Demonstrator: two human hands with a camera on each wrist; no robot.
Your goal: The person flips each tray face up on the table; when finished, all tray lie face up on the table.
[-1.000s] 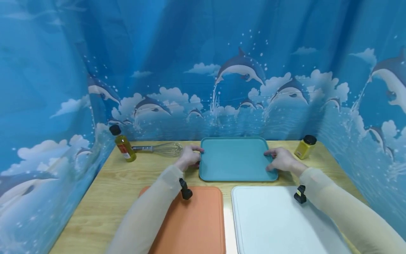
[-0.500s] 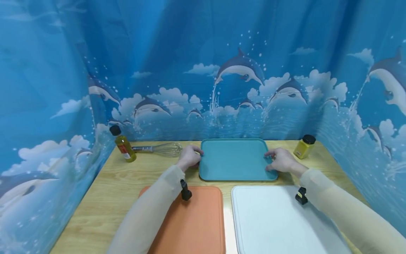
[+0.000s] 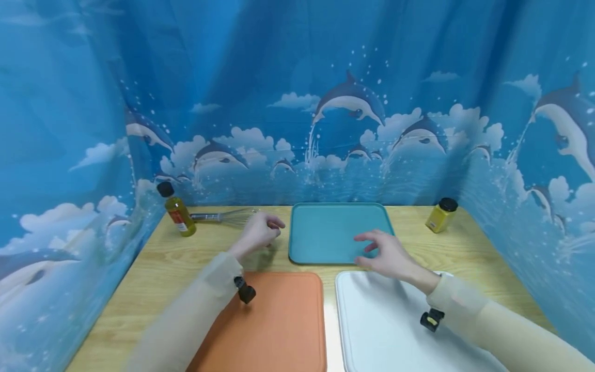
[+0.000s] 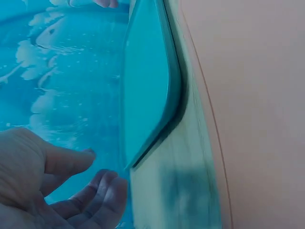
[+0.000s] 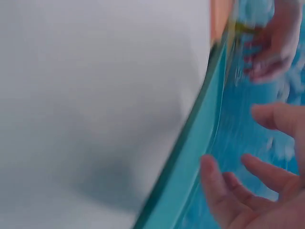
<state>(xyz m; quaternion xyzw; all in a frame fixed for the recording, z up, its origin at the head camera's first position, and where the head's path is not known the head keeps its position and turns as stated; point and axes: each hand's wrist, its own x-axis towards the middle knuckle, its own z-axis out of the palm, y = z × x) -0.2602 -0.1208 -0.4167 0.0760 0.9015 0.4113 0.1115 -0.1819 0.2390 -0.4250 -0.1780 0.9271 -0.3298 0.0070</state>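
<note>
A teal tray (image 3: 330, 227) lies flat at the back middle of the wooden table. My left hand (image 3: 259, 232) hovers left of it, in front of the whisk (image 3: 209, 217), with loosely bent fingers and nothing in them. In the left wrist view, the thumb and fingers of the left hand (image 4: 62, 186) are apart beside the tray's corner (image 4: 147, 95). Above the tray's front right part, my right hand (image 3: 388, 256) hangs with spread fingers. The right wrist view shows that right hand (image 5: 267, 186) holding nothing, near the tray's edge (image 5: 190, 148).
An orange tray (image 3: 279, 320) lies front left and a white tray (image 3: 395, 330) front right. At the back left stands an oil bottle (image 3: 178, 214) with a black cap; a yellow jar (image 3: 440, 216) stands back right. A dolphin-printed blue curtain (image 3: 260, 103) surrounds the table.
Both hands have come away from the teal tray's sides. The left hand moved left toward the whisk, and the right hand moved left and nearer over the tray. The tray stays in place.
</note>
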